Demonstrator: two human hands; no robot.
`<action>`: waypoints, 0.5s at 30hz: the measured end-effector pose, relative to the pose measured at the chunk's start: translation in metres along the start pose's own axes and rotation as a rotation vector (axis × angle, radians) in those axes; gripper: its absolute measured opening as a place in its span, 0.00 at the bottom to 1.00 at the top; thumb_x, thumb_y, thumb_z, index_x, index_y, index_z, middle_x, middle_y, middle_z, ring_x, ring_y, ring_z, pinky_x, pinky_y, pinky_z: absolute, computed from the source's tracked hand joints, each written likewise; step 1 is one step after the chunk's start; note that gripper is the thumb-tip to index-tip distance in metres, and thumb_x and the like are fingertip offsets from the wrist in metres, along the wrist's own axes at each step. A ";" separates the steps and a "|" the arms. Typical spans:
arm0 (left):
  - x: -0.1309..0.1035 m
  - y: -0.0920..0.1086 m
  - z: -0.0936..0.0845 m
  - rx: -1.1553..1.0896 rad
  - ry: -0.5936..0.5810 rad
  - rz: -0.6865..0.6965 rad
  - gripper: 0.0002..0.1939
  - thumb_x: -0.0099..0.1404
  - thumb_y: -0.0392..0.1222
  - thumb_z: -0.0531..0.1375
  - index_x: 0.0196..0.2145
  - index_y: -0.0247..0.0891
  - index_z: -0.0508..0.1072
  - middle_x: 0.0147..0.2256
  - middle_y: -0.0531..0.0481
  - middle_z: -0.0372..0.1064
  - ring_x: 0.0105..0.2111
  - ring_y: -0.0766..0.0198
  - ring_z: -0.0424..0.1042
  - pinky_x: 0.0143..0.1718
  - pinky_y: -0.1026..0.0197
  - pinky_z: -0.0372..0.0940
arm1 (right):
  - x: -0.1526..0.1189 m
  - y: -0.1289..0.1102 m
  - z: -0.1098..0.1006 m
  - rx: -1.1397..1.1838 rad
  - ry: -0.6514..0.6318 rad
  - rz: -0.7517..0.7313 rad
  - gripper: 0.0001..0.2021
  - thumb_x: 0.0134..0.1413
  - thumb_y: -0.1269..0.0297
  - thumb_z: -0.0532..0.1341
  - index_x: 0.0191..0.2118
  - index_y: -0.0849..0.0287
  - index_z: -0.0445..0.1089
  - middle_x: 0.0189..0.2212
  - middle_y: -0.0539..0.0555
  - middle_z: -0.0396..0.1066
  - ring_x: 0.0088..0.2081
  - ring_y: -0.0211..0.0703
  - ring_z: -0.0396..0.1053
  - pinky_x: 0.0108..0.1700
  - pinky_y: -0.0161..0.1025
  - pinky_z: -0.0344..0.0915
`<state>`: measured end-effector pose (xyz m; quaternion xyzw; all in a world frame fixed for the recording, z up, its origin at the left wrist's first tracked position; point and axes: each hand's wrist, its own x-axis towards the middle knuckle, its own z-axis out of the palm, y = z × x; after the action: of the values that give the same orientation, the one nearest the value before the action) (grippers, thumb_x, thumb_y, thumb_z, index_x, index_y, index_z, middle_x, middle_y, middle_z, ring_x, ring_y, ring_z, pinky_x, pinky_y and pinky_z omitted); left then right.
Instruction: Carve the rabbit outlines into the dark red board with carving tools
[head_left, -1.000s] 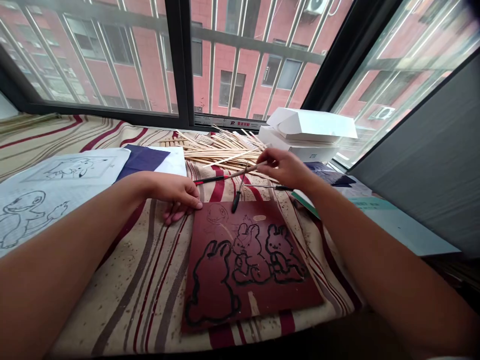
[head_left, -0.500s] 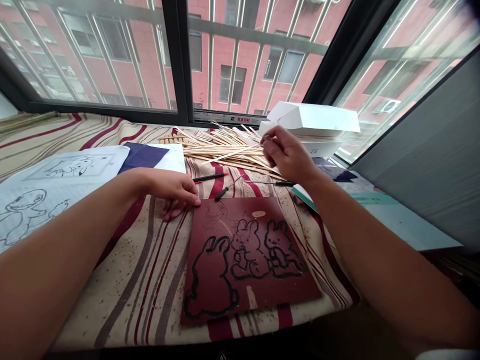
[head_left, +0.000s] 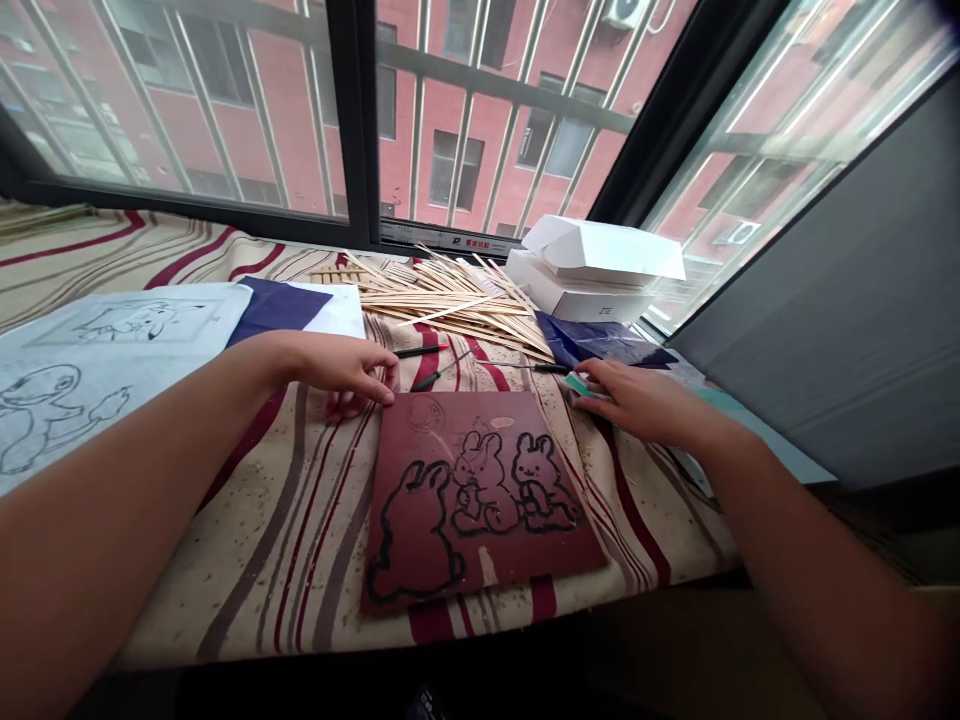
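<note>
A reddish-brown board with carved, black-lined rabbit figures lies on the striped cloth in front of me. My left hand is at its upper left corner, thumb against the corner and the other fingers curled beside it. To the right of the board, my right hand reaches low over the cloth, thumb and forefinger apart around a green corner. Whether the fingertips touch anything there is hidden. Close by lies a tool with a black handle and thin shaft. A second small dark-handled tool sits above the board.
Thin wooden strips are heaped near the window, beside a white box. Dark blue sheets lie in front of the box. Line drawings on paper cover the left side. A black-and-red pen lies behind the board.
My right hand has come down from beside the wooden strips to the green corner right of the board. My left hand stays at the board's corner. The view has shifted slightly.
</note>
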<state>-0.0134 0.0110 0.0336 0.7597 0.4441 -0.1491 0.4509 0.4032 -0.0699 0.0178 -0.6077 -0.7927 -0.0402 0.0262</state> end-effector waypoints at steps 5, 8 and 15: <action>0.000 -0.002 0.000 -0.024 -0.042 0.047 0.14 0.64 0.49 0.62 0.41 0.41 0.64 0.22 0.54 0.70 0.21 0.64 0.72 0.22 0.66 0.66 | -0.027 -0.076 -0.028 0.187 0.204 -0.222 0.25 0.69 0.48 0.58 0.64 0.54 0.70 0.52 0.64 0.75 0.43 0.56 0.76 0.42 0.50 0.72; 0.001 -0.004 0.001 -0.028 -0.053 0.075 0.13 0.65 0.48 0.61 0.43 0.40 0.63 0.23 0.54 0.71 0.22 0.63 0.74 0.23 0.66 0.67 | -0.048 -0.157 -0.028 0.212 0.288 -0.697 0.21 0.69 0.49 0.59 0.61 0.51 0.74 0.46 0.61 0.76 0.42 0.52 0.73 0.40 0.46 0.71; -0.003 0.000 0.000 0.007 -0.067 0.125 0.13 0.66 0.46 0.60 0.45 0.41 0.62 0.27 0.54 0.71 0.25 0.61 0.77 0.27 0.62 0.73 | 0.010 -0.150 -0.001 0.075 0.048 -0.374 0.19 0.71 0.52 0.56 0.61 0.41 0.74 0.44 0.57 0.73 0.37 0.45 0.70 0.35 0.38 0.63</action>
<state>-0.0148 0.0093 0.0351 0.7821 0.3799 -0.1476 0.4714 0.2552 -0.0989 0.0151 -0.4474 -0.8918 -0.0295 0.0599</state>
